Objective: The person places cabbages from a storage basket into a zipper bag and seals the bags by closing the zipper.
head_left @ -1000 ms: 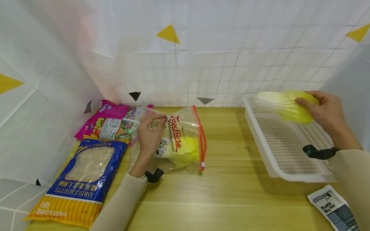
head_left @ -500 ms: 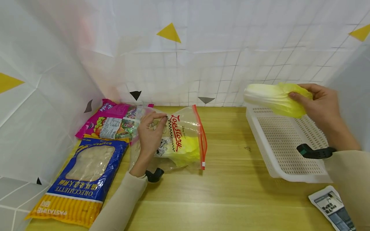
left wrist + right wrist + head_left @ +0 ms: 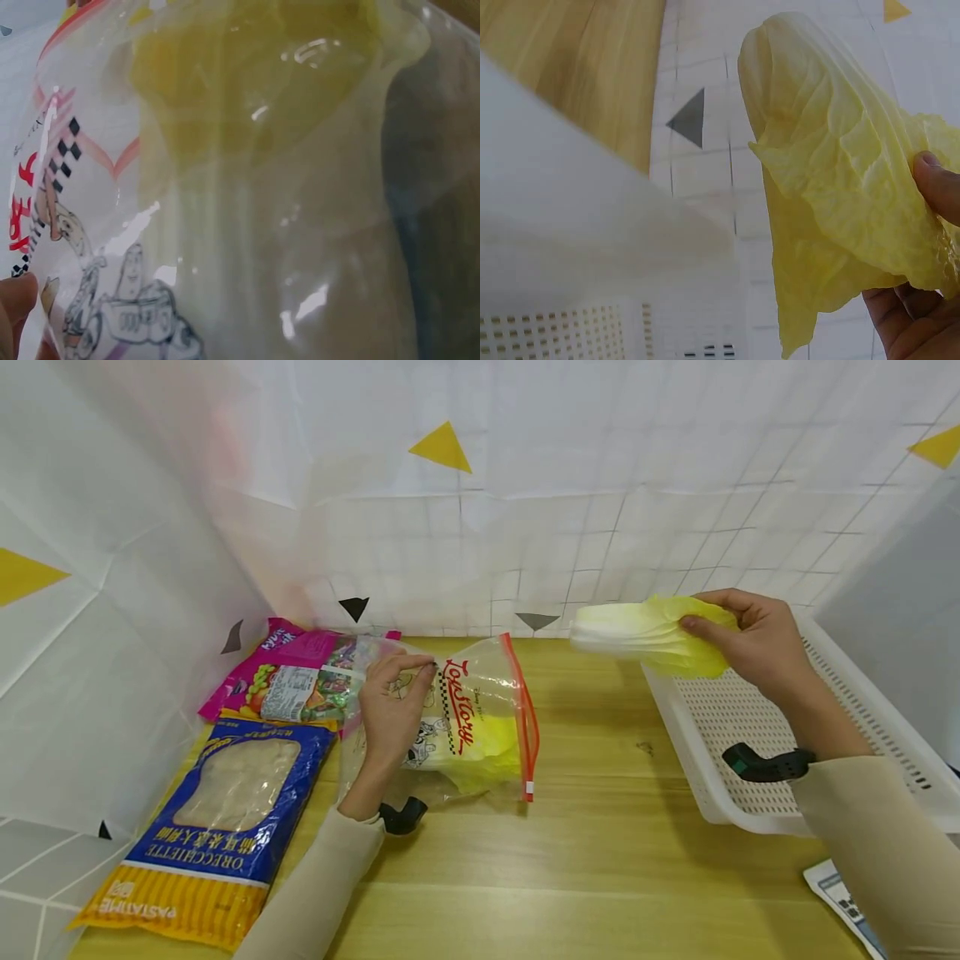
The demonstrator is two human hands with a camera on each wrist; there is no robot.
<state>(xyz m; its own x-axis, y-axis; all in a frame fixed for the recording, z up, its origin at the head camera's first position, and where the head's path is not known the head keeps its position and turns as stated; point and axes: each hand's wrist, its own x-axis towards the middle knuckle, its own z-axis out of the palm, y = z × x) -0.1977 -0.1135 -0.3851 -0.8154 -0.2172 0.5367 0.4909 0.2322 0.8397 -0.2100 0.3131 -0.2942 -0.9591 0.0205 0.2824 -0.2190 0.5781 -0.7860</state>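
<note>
In the head view my right hand (image 3: 765, 639) grips a napa cabbage leaf (image 3: 637, 635) by its yellow end, the white stem pointing left. The right wrist view shows the thumb on one side of the leaf (image 3: 832, 157) and fingers behind it. My left hand (image 3: 393, 710) pinches the upper film of a clear zip bag (image 3: 495, 668) printed with Toy Story figures. Yellow cabbage (image 3: 480, 752) lies inside that bag, also seen through the film in the left wrist view. The bag's red-edged mouth faces right and looks parted.
A white perforated basket (image 3: 705, 802) stands on the right, below my right forearm. A blue and yellow orecchiette bag (image 3: 232, 843) lies at the left, with a pink candy bag (image 3: 300, 668) behind it. A small pouch (image 3: 840, 902) sits at the front right.
My right hand has carried the cabbage leaf left, from over the basket to past its left rim. The left hand keeps its pinch on the zip bag, nearly still.
</note>
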